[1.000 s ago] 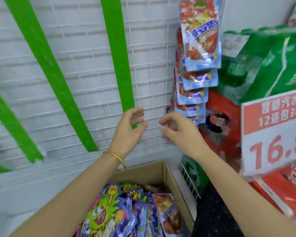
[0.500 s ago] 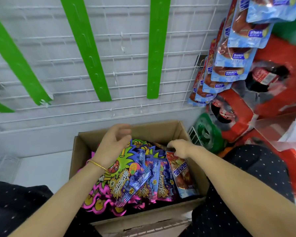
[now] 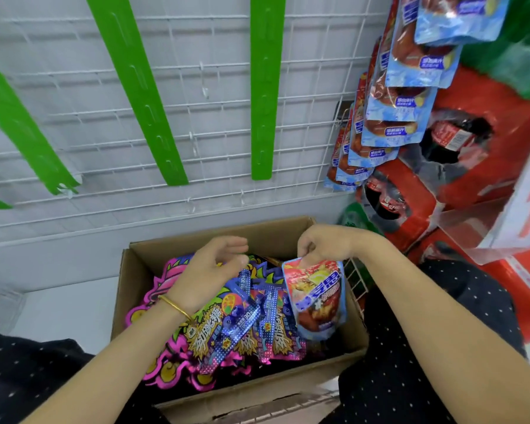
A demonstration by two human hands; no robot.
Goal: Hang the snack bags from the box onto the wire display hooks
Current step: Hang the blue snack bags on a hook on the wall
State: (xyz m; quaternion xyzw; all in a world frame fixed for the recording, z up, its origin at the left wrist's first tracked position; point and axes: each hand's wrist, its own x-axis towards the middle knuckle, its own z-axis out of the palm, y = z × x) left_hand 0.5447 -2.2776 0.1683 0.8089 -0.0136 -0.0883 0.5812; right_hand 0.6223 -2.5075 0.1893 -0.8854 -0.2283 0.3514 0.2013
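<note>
Snack bag [image 3: 318, 298], glossy red-and-blue plastic, hangs over the brown cardboard box [image 3: 178, 249], top edge pinched by the right hand [image 3: 325, 243]; the left hand [image 3: 208, 270] hovers loosely curled, empty. That thin pinch may slip.

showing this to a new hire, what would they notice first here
Likely the right hand pinching the top of a red and blue snack bag at the right end of the cardboard box. Next, the heap of purple and pink bags filling the box under the left hand. Above, bright green strips hang on the white wire grid, with a column of blue bags at its right edge.
</note>
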